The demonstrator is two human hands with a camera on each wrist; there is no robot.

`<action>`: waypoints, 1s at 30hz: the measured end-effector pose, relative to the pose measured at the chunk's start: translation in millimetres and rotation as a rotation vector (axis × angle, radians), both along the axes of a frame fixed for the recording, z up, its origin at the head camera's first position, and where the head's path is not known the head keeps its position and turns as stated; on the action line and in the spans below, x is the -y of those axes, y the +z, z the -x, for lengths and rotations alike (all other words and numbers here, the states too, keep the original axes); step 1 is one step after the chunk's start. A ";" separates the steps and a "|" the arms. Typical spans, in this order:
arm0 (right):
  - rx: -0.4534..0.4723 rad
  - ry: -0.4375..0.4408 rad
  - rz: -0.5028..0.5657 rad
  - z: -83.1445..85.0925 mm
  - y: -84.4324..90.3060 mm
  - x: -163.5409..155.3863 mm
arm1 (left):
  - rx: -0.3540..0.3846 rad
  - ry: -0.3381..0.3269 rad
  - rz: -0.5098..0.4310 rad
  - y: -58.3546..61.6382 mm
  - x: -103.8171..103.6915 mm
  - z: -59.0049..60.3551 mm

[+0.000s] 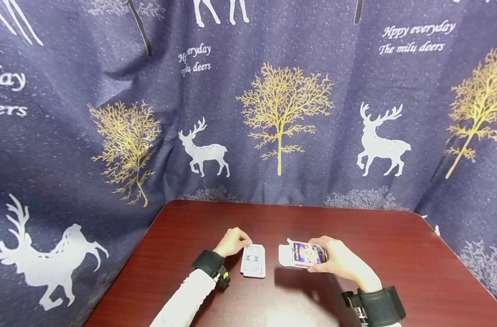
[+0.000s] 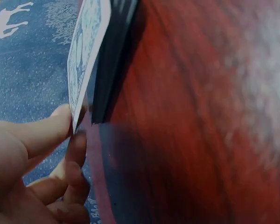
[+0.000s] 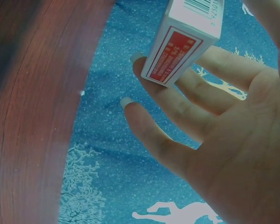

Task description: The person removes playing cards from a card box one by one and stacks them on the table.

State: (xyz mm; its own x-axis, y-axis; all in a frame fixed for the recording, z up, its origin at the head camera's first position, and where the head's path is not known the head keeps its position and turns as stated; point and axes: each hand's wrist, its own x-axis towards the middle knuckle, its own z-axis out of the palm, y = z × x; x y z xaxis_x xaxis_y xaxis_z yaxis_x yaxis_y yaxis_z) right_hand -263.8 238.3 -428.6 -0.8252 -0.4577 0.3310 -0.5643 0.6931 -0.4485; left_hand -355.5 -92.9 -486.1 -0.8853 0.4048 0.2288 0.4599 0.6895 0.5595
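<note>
My left hand (image 1: pixel 231 243) pinches a corner of the playing cards (image 1: pixel 253 260) between thumb and fingertips. Their patterned blue-and-white backs face up in the head view. In the left wrist view, the pinched card (image 2: pixel 86 51) stands out edge-on beside a dark, shadowed stack (image 2: pixel 113 60); how many cards the fingers hold cannot be told. To the right, my right hand (image 1: pixel 342 261) grips a printed card box (image 1: pixel 307 253) by its right end. The box's white flap (image 1: pixel 286 255) hangs open toward the cards. Up close, the box end (image 3: pixel 173 57) shows a red label and barcode, with fingers beneath it.
A reddish-brown wooden table (image 1: pixel 216 215) lies under both hands, with a bright glare near its front. Behind it hangs a dark blue curtain (image 1: pixel 305 186) printed with deer and trees. Black wrist straps (image 1: pixel 381 306) with cameras sit on both forearms.
</note>
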 end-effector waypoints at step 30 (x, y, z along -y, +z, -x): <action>-0.002 0.010 -0.011 -1.5 3.3 3.8 | -0.018 0.049 0.006 9.1 -3.6 -13.4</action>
State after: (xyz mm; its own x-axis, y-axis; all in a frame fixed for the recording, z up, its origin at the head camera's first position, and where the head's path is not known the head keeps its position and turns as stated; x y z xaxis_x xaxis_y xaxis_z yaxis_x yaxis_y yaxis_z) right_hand -262.4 234.4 -425.3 -0.8201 -0.4694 0.3272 -0.5718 0.6923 -0.4401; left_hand -342.1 -89.3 -477.0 -0.8999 0.3626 0.2423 0.4354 0.7146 0.5476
